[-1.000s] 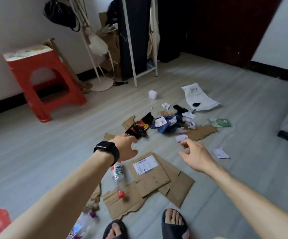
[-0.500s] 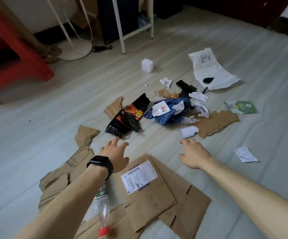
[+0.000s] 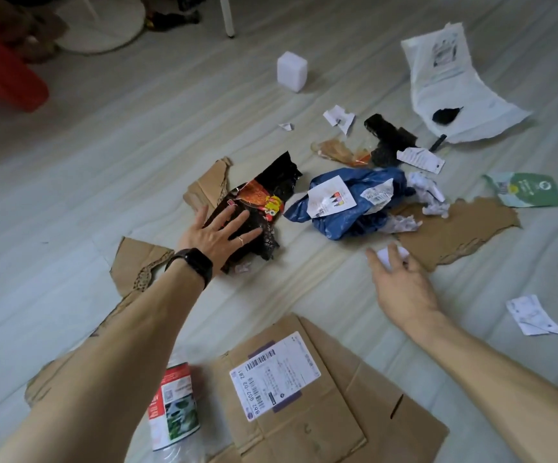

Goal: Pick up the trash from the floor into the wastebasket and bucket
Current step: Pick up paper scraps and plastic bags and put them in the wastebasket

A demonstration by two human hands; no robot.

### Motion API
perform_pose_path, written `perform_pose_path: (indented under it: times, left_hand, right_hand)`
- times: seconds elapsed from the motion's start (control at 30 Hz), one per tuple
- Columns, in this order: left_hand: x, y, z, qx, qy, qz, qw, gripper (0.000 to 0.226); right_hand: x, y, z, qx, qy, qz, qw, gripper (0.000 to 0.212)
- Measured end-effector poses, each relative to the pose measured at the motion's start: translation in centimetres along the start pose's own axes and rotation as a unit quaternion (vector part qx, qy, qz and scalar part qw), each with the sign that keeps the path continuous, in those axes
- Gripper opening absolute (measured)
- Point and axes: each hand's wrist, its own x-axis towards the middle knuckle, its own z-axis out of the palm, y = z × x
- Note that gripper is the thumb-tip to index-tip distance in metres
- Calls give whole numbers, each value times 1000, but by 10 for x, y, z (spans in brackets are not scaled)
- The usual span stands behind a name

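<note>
Trash is scattered over the pale floor. My left hand (image 3: 219, 233), with a black watch on the wrist, rests with spread fingers on a black and red snack wrapper (image 3: 270, 185). My right hand (image 3: 401, 285) reaches a small white paper scrap (image 3: 390, 254); its fingertips lie loosely over the scrap at the edge of a torn cardboard piece (image 3: 454, 228). A crumpled blue plastic bag (image 3: 354, 212) lies between the two hands, further out. No wastebasket or bucket is in view.
A flattened cardboard box with a shipping label (image 3: 304, 412) and a plastic bottle (image 3: 174, 406) lie near me. Farther off are a white foam block (image 3: 292, 71), a white mailer bag (image 3: 451, 88), a green packet (image 3: 524, 190) and paper scraps (image 3: 531, 315). A red stool (image 3: 3, 78) stands far left.
I have leaned down and forward. My left hand moved onto the black snack wrapper, and my right hand advanced to the white paper scrap.
</note>
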Motion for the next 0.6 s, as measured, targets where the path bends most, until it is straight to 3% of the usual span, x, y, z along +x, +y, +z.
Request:
perform_pose_path:
  times: [0.1, 0.23, 0.3, 0.4, 0.5, 0.6]
  left_hand:
    - [8, 3, 10, -40, 27, 11, 999, 67]
    - [-2, 15, 8, -154, 112, 10, 982, 48]
    - [-12, 21, -1, -191, 138, 14, 972, 44]
    - [-32, 32, -13, -233, 169, -22, 957, 43]
    - [-57, 52, -29, -291, 196, -47, 935, 38]
    - [-88, 85, -52, -304, 221, -16, 927, 33]
  right_hand:
    - [-10, -13, -4, -38, 55, -67, 995, 51]
    - [-16, -12, 3, -8, 187, -85, 979, 33]
    - [-22, -12, 5, 13, 183, -99, 978, 33]
    - [-37, -13, -1, 192, 142, -9, 971, 29]
    - [-56, 1, -3, 391, 98, 117, 907, 33]
    - [-77, 44, 5, 423, 113, 192, 878, 35]
